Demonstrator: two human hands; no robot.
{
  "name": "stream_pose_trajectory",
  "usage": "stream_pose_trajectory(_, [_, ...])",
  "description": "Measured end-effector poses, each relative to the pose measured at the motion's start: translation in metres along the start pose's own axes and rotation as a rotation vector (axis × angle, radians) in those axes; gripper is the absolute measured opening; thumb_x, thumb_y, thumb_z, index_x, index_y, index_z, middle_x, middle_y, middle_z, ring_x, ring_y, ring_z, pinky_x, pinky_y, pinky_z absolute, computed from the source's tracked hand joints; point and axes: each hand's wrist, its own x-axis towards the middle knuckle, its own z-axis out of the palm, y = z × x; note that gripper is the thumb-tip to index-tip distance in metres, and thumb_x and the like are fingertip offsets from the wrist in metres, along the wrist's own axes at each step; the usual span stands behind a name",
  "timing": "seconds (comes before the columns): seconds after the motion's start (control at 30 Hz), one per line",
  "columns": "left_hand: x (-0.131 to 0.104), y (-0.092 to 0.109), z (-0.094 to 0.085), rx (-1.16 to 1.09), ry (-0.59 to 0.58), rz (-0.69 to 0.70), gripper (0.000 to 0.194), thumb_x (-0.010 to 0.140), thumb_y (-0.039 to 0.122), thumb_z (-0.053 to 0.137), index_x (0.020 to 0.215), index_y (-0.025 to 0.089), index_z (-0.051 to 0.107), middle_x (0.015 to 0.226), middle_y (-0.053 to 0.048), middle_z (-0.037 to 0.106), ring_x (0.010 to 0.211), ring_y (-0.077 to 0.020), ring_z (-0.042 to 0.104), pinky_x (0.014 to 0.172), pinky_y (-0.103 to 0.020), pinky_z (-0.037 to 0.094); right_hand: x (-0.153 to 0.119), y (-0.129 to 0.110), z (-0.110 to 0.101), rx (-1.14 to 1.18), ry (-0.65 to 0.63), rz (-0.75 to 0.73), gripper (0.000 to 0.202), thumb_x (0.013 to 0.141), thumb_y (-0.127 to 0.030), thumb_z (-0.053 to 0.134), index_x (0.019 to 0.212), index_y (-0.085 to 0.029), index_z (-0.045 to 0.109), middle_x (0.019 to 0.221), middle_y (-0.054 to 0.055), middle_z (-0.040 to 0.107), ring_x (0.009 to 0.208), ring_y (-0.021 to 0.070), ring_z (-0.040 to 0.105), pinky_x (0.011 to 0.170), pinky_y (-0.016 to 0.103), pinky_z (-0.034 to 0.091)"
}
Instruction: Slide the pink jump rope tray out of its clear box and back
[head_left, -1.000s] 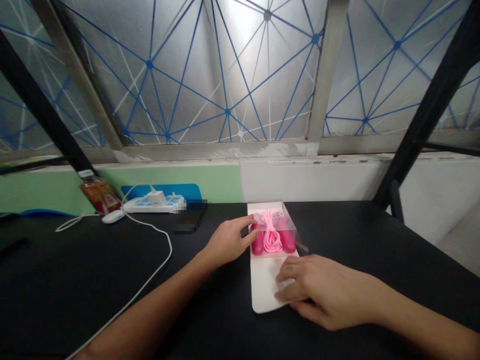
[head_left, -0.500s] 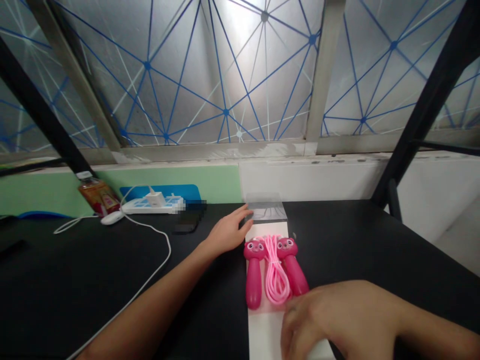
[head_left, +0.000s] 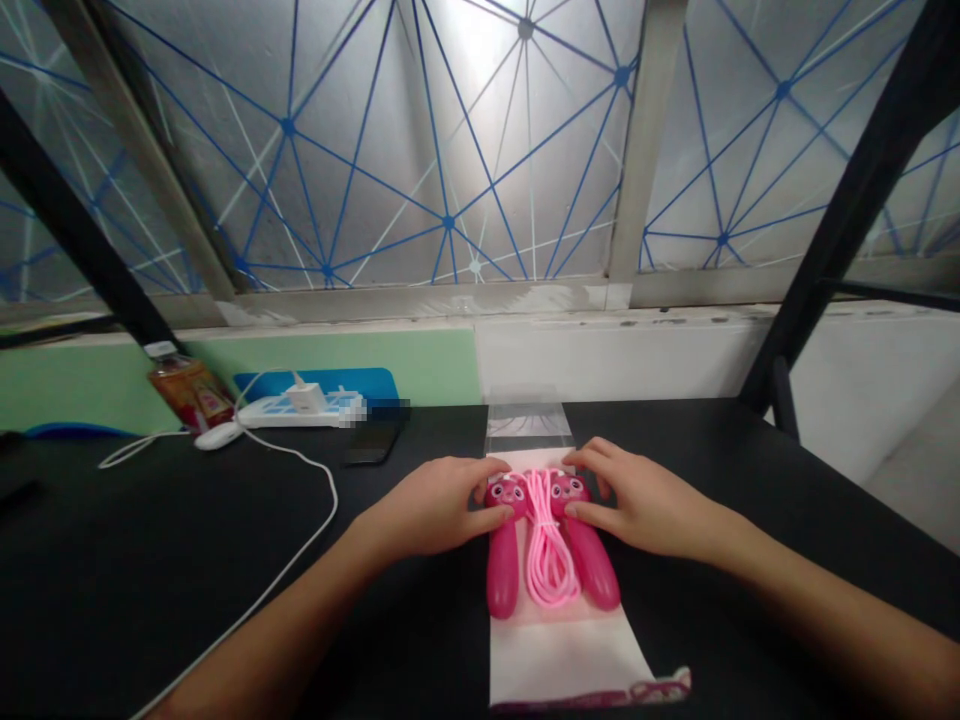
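A pink jump rope (head_left: 553,570) lies coiled between its two dark pink handles, whose tops are animal faces. Under it is a long white and pink card (head_left: 566,655) with a patterned lower edge, and a clear plastic flap (head_left: 529,425) extends beyond its far end. My left hand (head_left: 450,503) grips the head of the left handle (head_left: 503,570) between thumb and fingers. On the other side, my right hand (head_left: 637,497) has its thumb and fingers around the head of the right handle (head_left: 594,565).
On the black table (head_left: 420,640), a phone (head_left: 373,440), a white power strip (head_left: 300,408) with a charger, and a bottle (head_left: 190,388) stand or lie at the back left. A white cable (head_left: 334,490) runs toward the front left. Black frame posts rise on both sides.
My right hand has moved up from the card's lower part to the right handle's head. My left hand has come down from the plastic flap onto the left handle's head.
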Motion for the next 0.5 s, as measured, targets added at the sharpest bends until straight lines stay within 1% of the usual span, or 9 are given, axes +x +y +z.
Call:
stream_pose_trajectory(0.07, [-0.001, -0.007, 0.007, -0.026, -0.04, 0.006, 0.037, 0.089, 0.046, 0.055, 0.119, 0.024, 0.062, 0.083, -0.002, 0.069, 0.072, -0.0189, 0.063, 0.061, -0.025, 0.04, 0.001, -0.002, 0.011, 0.026, -0.034, -0.009, 0.035, 0.089, -0.042, 0.058, 0.117, -0.021, 0.059, 0.107, 0.007, 0.056, 0.077, 0.0166, 0.058, 0.072, 0.031, 0.045])
stream_pose_trajectory(0.13, [-0.002, -0.015, 0.013, -0.056, -0.055, -0.007, 0.036, 0.09, 0.046, 0.054, 0.117, 0.022, 0.062, 0.08, -0.003, 0.069, 0.069, -0.0181, 0.063, 0.059, -0.025, 0.039, 0.003, -0.004, 0.02, 0.072, -0.038, -0.021, 0.03, 0.089, -0.039, 0.059, 0.113, -0.021, 0.06, 0.104, 0.007, 0.056, 0.079, 0.0163, 0.058, 0.075, 0.031, 0.045])
stream_pose_trajectory(0.2, [-0.003, -0.022, 0.017, -0.072, -0.054, -0.019, 0.037, 0.09, 0.046, 0.053, 0.117, 0.022, 0.061, 0.078, -0.003, 0.069, 0.067, -0.0177, 0.062, 0.058, -0.024, 0.038, 0.007, -0.003, 0.026, 0.124, -0.028, -0.015, 0.028, 0.088, -0.038, 0.06, 0.11, -0.02, 0.061, 0.1, 0.006, 0.057, 0.077, 0.0154, 0.057, 0.072, 0.03, 0.045])
stream_pose_trajectory(0.27, [-0.004, -0.027, 0.019, -0.071, -0.05, -0.026, 0.038, 0.09, 0.047, 0.053, 0.117, 0.021, 0.06, 0.079, -0.003, 0.069, 0.066, -0.0176, 0.062, 0.058, -0.024, 0.038, 0.01, -0.002, 0.031, 0.165, -0.026, 0.017, 0.027, 0.088, -0.039, 0.06, 0.108, -0.02, 0.06, 0.094, 0.004, 0.059, 0.071, 0.0144, 0.057, 0.065, 0.028, 0.044])
stream_pose_trajectory(0.33, [-0.006, -0.03, 0.019, -0.062, -0.056, -0.033, 0.038, 0.09, 0.048, 0.054, 0.117, 0.022, 0.06, 0.08, -0.003, 0.069, 0.066, -0.0175, 0.062, 0.057, -0.024, 0.038, 0.012, -0.001, 0.034, 0.197, -0.048, 0.048, 0.028, 0.09, -0.04, 0.057, 0.108, -0.019, 0.059, 0.085, 0.002, 0.061, 0.066, 0.014, 0.056, 0.059, 0.027, 0.041])
stream_pose_trajectory(0.4, [-0.008, -0.031, 0.018, -0.047, -0.065, -0.04, 0.039, 0.089, 0.049, 0.054, 0.116, 0.022, 0.059, 0.081, -0.003, 0.069, 0.065, -0.0176, 0.061, 0.055, -0.024, 0.037, 0.013, -0.001, 0.035, 0.22, -0.074, 0.052, 0.027, 0.092, -0.04, 0.053, 0.109, -0.019, 0.058, 0.078, 0.001, 0.061, 0.063, 0.0139, 0.056, 0.056, 0.026, 0.039])
stream_pose_trajectory(0.5, [-0.01, -0.03, 0.015, -0.028, -0.068, -0.034, 0.038, 0.089, 0.049, 0.054, 0.116, 0.023, 0.058, 0.086, -0.004, 0.069, 0.068, -0.0184, 0.062, 0.056, -0.024, 0.037, 0.012, -0.005, 0.032, 0.226, -0.082, 0.02, 0.027, 0.091, -0.037, 0.056, 0.111, -0.019, 0.057, 0.079, 0.001, 0.062, 0.065, 0.0142, 0.056, 0.056, 0.026, 0.039])
